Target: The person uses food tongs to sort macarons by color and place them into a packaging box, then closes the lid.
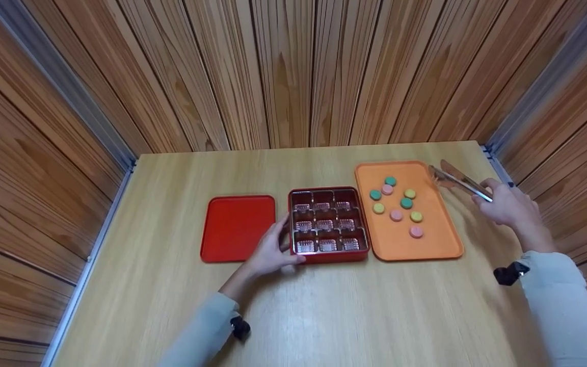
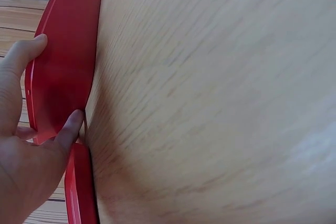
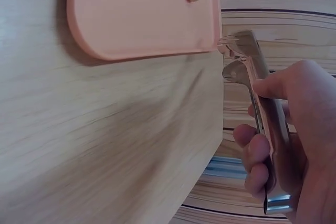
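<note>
A red box (image 1: 328, 257) with nine foil-lined compartments stands mid-table. My left hand (image 1: 272, 250) holds its near left corner, thumb on the front wall and fingers on the left side; the left wrist view shows the hand (image 2: 31, 145) against the red box (image 2: 63, 72). My right hand (image 1: 508, 204) grips metal tongs (image 1: 457, 179) above the table, their tips over the right edge of an orange tray (image 1: 436, 244). Several round sweets (image 1: 396, 214) in teal, pink and yellow lie on that tray. In the right wrist view the tongs (image 3: 257, 93) hover beside the tray (image 3: 136, 19).
A red lid (image 1: 237, 228) lies flat left of the box. Wooden panel walls close in the table (image 1: 324, 316) at the back and both sides. The table's right edge runs close to my right hand.
</note>
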`<state>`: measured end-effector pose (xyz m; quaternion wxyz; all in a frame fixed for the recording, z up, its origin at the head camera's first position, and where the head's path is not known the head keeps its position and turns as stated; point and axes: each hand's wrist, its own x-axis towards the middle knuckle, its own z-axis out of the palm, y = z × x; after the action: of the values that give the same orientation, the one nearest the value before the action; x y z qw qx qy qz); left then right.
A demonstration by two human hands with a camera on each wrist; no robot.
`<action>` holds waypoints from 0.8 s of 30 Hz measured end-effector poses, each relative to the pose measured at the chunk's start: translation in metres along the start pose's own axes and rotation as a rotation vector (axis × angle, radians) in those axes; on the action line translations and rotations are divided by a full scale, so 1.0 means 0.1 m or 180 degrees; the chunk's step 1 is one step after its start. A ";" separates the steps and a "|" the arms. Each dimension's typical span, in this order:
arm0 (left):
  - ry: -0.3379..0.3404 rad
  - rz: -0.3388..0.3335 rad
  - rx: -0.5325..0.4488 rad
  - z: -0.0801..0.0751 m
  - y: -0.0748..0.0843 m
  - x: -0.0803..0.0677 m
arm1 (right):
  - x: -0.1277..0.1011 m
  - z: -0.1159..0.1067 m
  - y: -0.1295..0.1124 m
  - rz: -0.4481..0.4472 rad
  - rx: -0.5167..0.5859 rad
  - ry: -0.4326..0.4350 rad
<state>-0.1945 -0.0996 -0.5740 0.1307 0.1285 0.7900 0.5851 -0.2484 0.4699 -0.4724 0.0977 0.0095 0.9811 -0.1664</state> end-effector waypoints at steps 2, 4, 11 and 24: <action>0.0012 0.0027 -0.0011 0.00 -0.01 0.00 | 0.02 -0.01 -0.04 -0.0038 -0.0040 -0.0007; 0.0017 0.0038 -0.0014 0.00 -0.01 0.00 | 0.05 -0.02 -0.08 -0.0075 -0.0095 -0.0019; 0.0029 -0.0010 0.0001 0.01 -0.01 -0.01 | 0.12 -0.04 -0.23 -0.0188 -0.0232 -0.0042; 0.0018 0.0003 -0.0095 0.01 -0.01 0.01 | 0.27 0.03 -0.50 -0.0357 -0.0200 0.0068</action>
<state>-0.1947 -0.0986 -0.5750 0.1301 0.1253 0.7815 0.5972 -0.2763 0.4216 -0.4646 0.0781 -0.0467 0.9859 -0.1406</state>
